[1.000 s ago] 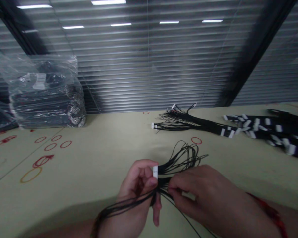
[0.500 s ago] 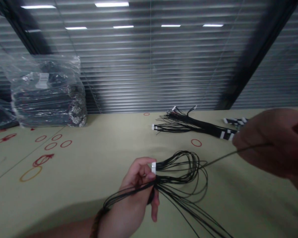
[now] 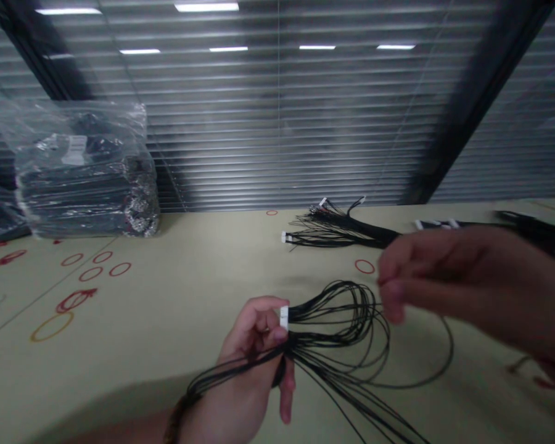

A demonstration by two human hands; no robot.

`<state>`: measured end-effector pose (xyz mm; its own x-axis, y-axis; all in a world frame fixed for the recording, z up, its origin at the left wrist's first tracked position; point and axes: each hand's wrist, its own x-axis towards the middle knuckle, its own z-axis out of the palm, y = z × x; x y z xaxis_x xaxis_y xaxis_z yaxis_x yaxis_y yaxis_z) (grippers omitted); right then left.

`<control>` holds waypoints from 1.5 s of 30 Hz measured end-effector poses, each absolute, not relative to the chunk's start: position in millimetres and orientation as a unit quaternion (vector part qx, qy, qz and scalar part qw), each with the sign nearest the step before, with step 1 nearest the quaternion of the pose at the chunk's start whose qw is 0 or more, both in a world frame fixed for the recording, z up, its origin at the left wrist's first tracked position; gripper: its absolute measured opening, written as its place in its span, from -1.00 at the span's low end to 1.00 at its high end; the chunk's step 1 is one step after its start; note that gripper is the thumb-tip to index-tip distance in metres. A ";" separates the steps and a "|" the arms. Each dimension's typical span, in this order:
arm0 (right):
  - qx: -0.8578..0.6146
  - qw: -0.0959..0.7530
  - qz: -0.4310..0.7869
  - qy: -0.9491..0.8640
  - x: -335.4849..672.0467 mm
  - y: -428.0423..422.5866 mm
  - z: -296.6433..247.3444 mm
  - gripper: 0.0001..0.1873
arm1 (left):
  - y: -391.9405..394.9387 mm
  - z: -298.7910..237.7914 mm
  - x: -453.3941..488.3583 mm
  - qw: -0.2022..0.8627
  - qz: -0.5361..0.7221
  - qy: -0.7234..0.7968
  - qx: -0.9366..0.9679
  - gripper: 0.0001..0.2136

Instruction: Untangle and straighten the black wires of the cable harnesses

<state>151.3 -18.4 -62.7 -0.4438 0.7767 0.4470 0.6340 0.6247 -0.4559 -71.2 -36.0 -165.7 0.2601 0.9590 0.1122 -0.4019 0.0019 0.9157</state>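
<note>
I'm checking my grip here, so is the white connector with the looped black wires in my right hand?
No, the left hand holds the white connector between thumb and fingertip.

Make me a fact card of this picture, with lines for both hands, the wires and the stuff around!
Left hand: pinching a white connector
Right hand: by the wire loops; whether it grips one is hard to tell
Black wires: some looped right of the connector, some crossing the left hand
Table: red bands, another wire bundle, stuffed plastic bag
Background: blinds
</note>
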 end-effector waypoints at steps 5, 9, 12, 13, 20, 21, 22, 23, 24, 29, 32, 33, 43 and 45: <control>-0.427 0.287 0.066 -0.855 109.3 -37.3 -96.9 -0.84 | -37.7 -164.4 -70.2 0.650 0.532 0.274 0.469 -0.90; -0.400 0.299 0.014 -0.866 103.6 -42.5 -109.0 -0.83 | -38.4 -163.7 -69.4 0.650 0.529 0.281 0.468 -0.87; -0.393 0.290 -0.010 -0.873 104.8 -42.9 -108.6 -0.81 | -38.3 -165.4 -70.4 0.649 0.524 0.284 0.472 -0.88; -0.391 0.290 -0.018 -0.873 104.9 -42.8 -108.0 -0.80 | -38.3 -166.3 -70.9 0.648 0.522 0.287 0.475 -0.88; -0.379 0.277 -0.040 -0.882 104.3 -44.2 -106.8 -0.81 | -38.4 -170.3 -72.4 0.638 0.520 0.285 0.491 -0.88; -0.378 0.277 -0.041 -0.882 104.6 -44.9 -107.2 -0.81 | -38.4 -171.0 -72.3 0.634 0.521 0.286 0.495 -0.89; -0.378 0.278 -0.042 -0.882 104.8 -45.4 -107.7 -0.80 | -38.5 -171.8 -72.2 0.631 0.521 0.286 0.500 -0.89; -0.378 0.282 -0.044 -0.881 104.8 -45.8 -108.2 -0.80 | -38.7 -172.9 -72.1 0.627 0.521 0.286 0.504 -0.89; -0.378 0.286 -0.049 -0.879 104.7 -46.0 -108.7 -0.79 | -38.8 -174.0 -72.1 0.624 0.522 0.283 0.508 -0.89; -0.370 0.291 -0.069 -0.880 102.4 -46.5 -110.4 -0.75 | -39.9 -178.4 -73.0 0.623 0.528 0.263 0.514 -0.88; -0.371 0.295 -0.065 -0.878 101.2 -48.2 -111.4 -0.76 | -40.1 -178.4 -73.7 0.627 0.524 0.264 0.512 -0.88; -0.373 0.296 -0.057 -0.877 100.9 -48.8 -112.1 -0.78 | -40.1 -178.1 -73.8 0.630 0.520 0.267 0.512 -0.88; -0.374 0.269 -0.040 -0.887 95.9 -37.7 -114.3 -0.78 | -37.4 -174.7 -73.7 0.627 0.513 0.308 0.499 -0.88; -0.380 0.276 -0.096 -0.878 101.5 -38.5 -106.2 -0.79 | -35.2 -173.8 -72.4 0.603 0.538 0.318 0.496 -0.88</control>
<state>101.5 -38.5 -106.2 -0.5588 0.6137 0.5577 0.7193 0.6934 -0.0423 -72.4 -35.2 -173.8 0.2190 0.9641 0.1500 -0.3328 -0.0707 0.9403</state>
